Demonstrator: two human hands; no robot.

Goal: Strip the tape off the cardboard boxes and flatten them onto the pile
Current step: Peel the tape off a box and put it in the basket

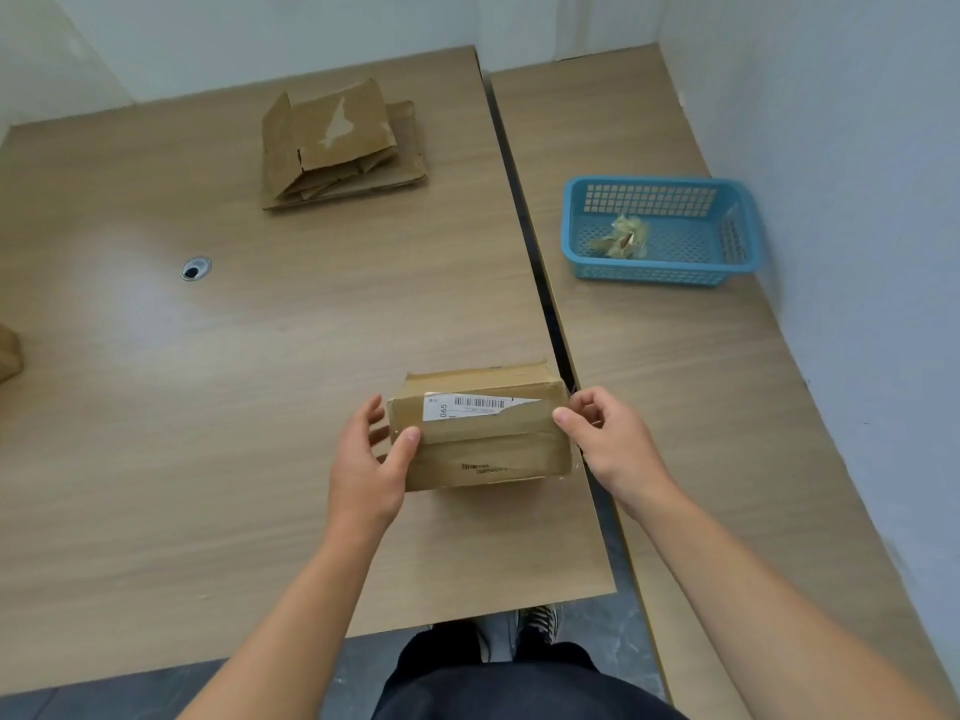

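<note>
Between the left hand [363, 459] and the right hand [613, 444], a matt cardboard box [483, 449] carries a torn paper label [467, 406]; beyond the right hand stands a smooth, perforated plastic basket [649, 275].

"065" is read on the white label [467, 411] of the box [483, 449], beside a barcode [479, 402]. Dark print lower on the box is illegible.
</note>
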